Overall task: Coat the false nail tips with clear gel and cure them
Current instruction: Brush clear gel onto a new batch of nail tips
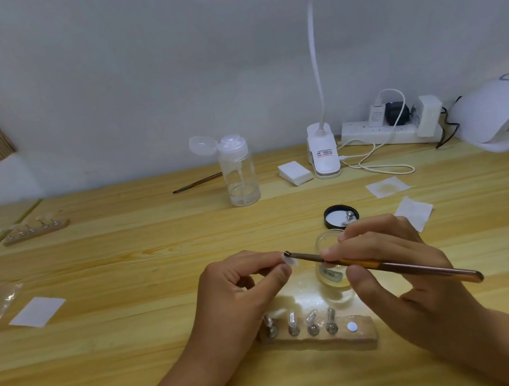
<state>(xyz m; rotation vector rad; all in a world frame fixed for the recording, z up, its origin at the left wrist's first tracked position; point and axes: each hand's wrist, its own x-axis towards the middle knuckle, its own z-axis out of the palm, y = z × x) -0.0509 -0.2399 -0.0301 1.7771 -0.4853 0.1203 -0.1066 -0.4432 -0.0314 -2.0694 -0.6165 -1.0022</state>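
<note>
I think we are about midway. The curing lamp (499,116), far back and right of the wooden stand (362,335), is not used yet. Four tips (292,321) sit on the stand, and one spot is bare. Just behind the stand, the left hand (238,289) pinches a clear nail tip (291,261). The right hand (400,273) pinches the brush (389,266), which touches that tip by the open gel jar (332,275).

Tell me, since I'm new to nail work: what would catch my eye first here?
At centre, the left hand pinches a clear nail tip while the right hand holds a brush to it. Just below, a wooden holder carries four more tips; the white curing lamp sits at the far right.
</note>
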